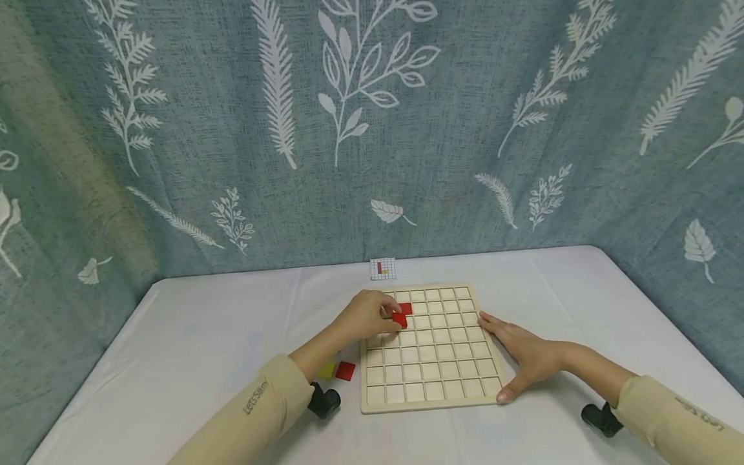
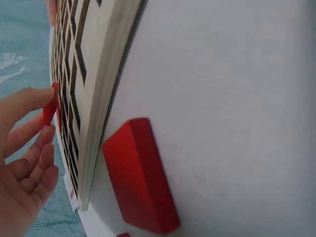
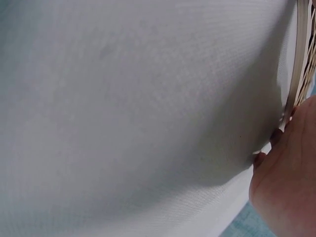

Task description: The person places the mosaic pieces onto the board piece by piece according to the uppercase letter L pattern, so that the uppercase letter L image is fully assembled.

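Note:
A pale wooden grid board (image 1: 427, 353) lies on the white-covered table. Over its upper left squares, my left hand (image 1: 367, 312) pinches a red square tile (image 1: 400, 320) between thumb and fingers. In the left wrist view that held tile (image 2: 50, 106) is tilted on edge, close over the board. Another red tile (image 1: 406, 309) sits in a square just beyond it. My right hand (image 1: 526, 355) rests along the board's right edge, fingers stretched forward and thumb at the near right corner. The right wrist view catches part of this hand (image 3: 289, 177) at the board's side.
Left of the board, a loose red tile (image 1: 345, 371) and a yellow tile (image 1: 327, 370) lie on the table, the yellow partly behind my sleeve. A small printed grid card (image 1: 383, 268) lies behind the board. A patterned green curtain (image 1: 442, 194) hangs at the back.

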{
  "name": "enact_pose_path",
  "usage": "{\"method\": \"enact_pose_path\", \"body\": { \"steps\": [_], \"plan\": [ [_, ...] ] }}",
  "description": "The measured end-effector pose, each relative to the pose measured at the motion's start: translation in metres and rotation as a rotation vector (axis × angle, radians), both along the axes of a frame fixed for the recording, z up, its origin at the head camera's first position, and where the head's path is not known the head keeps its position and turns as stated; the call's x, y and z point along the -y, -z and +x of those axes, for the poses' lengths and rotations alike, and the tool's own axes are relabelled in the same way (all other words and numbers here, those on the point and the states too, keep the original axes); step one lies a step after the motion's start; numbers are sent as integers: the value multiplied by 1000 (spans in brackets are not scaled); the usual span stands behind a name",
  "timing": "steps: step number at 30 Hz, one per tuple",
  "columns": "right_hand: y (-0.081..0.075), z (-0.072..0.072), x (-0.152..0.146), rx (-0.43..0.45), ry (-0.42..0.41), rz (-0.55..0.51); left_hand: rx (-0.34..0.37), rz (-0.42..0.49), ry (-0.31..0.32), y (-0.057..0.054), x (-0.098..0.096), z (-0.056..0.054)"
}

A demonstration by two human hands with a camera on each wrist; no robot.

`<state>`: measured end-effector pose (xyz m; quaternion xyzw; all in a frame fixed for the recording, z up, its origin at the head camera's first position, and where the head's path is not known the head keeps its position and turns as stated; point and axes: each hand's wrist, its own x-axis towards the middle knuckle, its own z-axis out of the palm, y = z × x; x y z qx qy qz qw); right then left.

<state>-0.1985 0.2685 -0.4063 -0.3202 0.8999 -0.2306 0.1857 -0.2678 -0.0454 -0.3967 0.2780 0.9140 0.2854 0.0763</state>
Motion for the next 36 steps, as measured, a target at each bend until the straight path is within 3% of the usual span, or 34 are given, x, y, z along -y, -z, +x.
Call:
{"method": "enact_pose_path", "body": {
  "steps": [6, 15, 36],
  "plan": [
    [3, -1, -1, 11, 14, 9, 12, -13, 33, 4, -5, -5],
    [2, -1, 1, 6, 14, 7, -20, 5, 87, 6, -9, -4],
    [2, -1, 2, 29, 26, 13, -17, 8, 79, 10, -11, -4]
  ]
}}
